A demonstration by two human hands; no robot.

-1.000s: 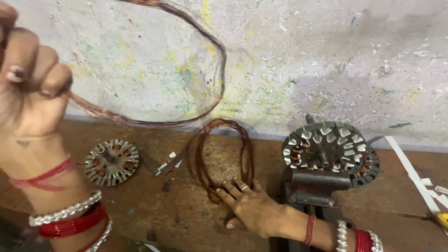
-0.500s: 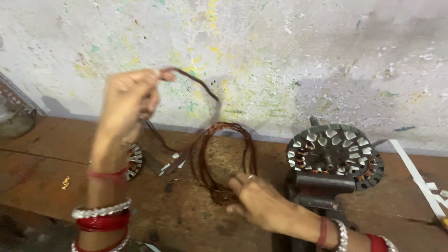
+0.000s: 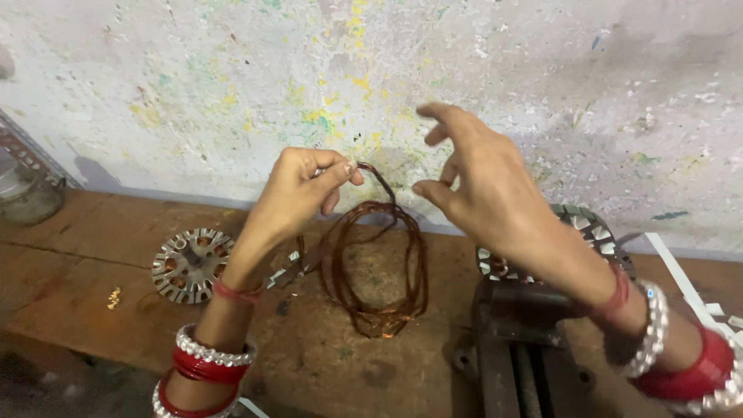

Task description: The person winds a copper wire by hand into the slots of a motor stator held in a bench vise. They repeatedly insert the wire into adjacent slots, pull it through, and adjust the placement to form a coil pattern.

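- Head cam is looking down at a scuffed brown wooden counter pushed up against a paint-splattered whitish wall.
- Left hand is up in front of the wall, fingers pinched together on the top of a loop of thin reddish-brown copper wire. The loop hangs down from that pinch and its bottom rests on the counter, roughly in the middle of the view.
- Right hand is raised too, just to the right of the loop's top. Fingers apart and curled, nothing in them, not touching the wire as far as I can see.
- What changed: a second ago the right hand was flat down on the counter, pressing on the bottom of the coil, and the left hand was way up and off to the left with a big loose strand strung out. Half a second ago the left hand had already swung in toward the middle. Now the right has let go of the coil and come up beside the left.
- My read: the slack has been gathered in, so the wire looks like one compact bundle now, held by the left hand only.
- Other stuff around: a small round grey slotted metal disc lying flat left of the coil, and a bigger round slotted metal core sitting in a dark metal bench vise on the right, partly behind the right forearm.
- White strips lie at the far right edge.
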